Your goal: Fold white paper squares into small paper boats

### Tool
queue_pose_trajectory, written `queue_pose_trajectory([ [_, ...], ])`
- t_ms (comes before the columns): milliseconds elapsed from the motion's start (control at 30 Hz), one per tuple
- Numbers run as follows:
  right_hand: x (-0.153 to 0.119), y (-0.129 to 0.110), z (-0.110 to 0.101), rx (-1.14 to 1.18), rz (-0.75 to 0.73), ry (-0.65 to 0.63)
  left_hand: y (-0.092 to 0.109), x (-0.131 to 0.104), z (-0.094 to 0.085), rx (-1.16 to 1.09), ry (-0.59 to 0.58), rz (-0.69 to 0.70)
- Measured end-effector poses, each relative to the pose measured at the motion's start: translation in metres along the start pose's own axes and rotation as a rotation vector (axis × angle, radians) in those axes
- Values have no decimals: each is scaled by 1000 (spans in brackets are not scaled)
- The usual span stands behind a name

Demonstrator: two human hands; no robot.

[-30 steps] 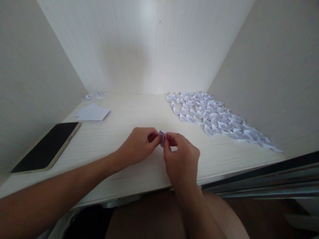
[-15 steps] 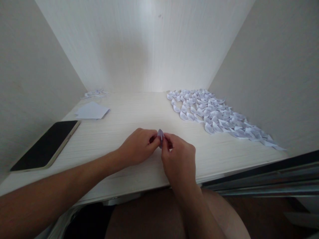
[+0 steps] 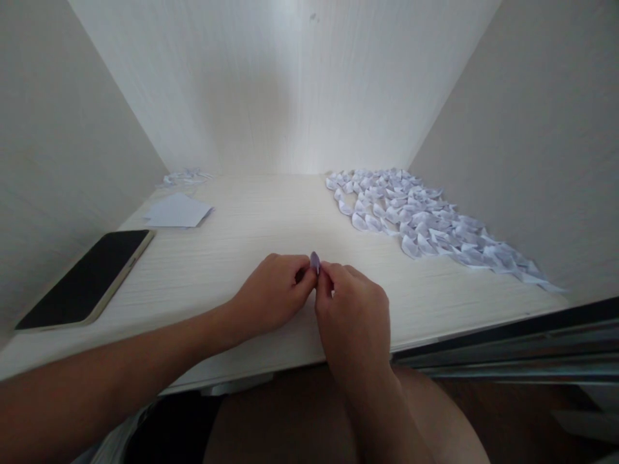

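A small folded piece of white paper (image 3: 315, 261) stands between my fingertips, just above the front middle of the table. My left hand (image 3: 280, 287) pinches it from the left with thumb and forefinger. From the right, my right hand (image 3: 355, 316) pinches the same piece, its thumb and forefinger pressed together. Most of the paper's lower part is hidden by the fingers. To the right lies a spread of many small folded paper pieces (image 3: 416, 216), white and pointed, linked or overlapping in rows.
A stack of white paper sheets (image 3: 178, 211) lies at the left, with thin paper scraps (image 3: 186, 177) behind it. A dark-screened phone or tablet (image 3: 84, 277) rests near the left wall. The white table (image 3: 261, 212) is walled on three sides.
Both hands have shifted slightly right in the view and drawn closer together. Less of the folded paper shows between the fingers, and it looks narrower. The view itself has moved a little.
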State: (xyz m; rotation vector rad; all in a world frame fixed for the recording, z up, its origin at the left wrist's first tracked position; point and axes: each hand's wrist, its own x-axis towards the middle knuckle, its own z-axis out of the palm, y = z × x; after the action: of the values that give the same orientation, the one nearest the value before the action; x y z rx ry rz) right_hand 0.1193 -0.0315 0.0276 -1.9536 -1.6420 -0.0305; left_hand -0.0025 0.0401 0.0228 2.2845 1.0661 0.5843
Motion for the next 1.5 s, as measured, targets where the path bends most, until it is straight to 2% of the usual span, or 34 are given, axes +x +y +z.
queue_pose_trajectory([
  [233, 6, 9, -2, 218, 34, -65, -6, 4, -1, -14, -28, -17],
  [433, 4, 8, -4, 172, 66, -68, -5, 2, 1, 18, -40, -1],
  [600, -1, 3, -2, 83, -22, -28, -3, 2, -1, -11, -29, 0],
  [733, -7, 0, 2, 10, -69, 9, -2, 3, -3, -78, -74, -7],
  [933, -6, 3, 1, 45, -47, -23, 0, 3, -8, -112, -143, -31],
  [1067, 7, 22, -6, 303, 17, -85, -1, 3, -14, -157, -217, 20],
  [1167, 15, 41, -11, 514, 43, -176, -5, 2, -15, -244, -180, 37],
  [1267, 17, 53, -14, 617, 63, -261, -9, 1, -13, -332, -186, 83],
  [1400, 16, 56, -13, 673, 103, -296, -8, 0, -13, -279, -160, 234],
  [1500, 16, 57, -12, 718, 103, -293, -9, 3, -15, -194, -120, 428],
])
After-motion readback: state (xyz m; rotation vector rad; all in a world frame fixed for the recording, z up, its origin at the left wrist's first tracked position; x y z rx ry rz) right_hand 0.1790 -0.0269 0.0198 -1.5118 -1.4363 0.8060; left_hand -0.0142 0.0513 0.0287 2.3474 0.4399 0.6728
